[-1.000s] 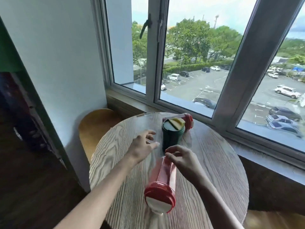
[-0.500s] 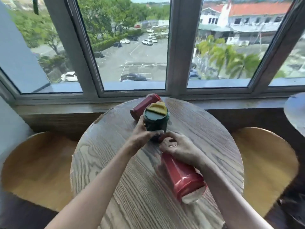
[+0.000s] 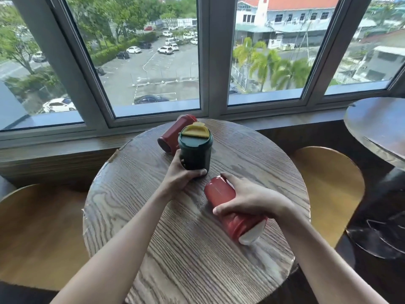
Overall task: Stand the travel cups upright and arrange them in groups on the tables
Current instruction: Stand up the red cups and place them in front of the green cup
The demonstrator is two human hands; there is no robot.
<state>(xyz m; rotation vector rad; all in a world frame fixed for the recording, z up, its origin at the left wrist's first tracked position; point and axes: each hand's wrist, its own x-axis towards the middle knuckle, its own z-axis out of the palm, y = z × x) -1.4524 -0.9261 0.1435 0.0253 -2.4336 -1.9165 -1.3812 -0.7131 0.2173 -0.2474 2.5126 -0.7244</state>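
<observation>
A dark green travel cup (image 3: 196, 151) with a yellow flip lid stands upright near the middle of the round wooden table (image 3: 153, 249). My left hand (image 3: 179, 175) is wrapped around its lower part. A red travel cup (image 3: 221, 195) with a white lid lies on its side to the right, its base pointing toward the green cup. My right hand (image 3: 249, 199) grips it from above around the middle. A second red cup (image 3: 173, 133) lies on its side behind the green cup, near the window.
A window sill (image 3: 65, 148) runs just behind the table. Rounded wooden seats stand at the left (image 3: 37, 233) and right (image 3: 331, 187). A second, darker round table (image 3: 379, 126) is at the far right.
My left hand has closed around the green cup. My right hand has slid from the near red cup's base to its middle. The view has tilted downward.
</observation>
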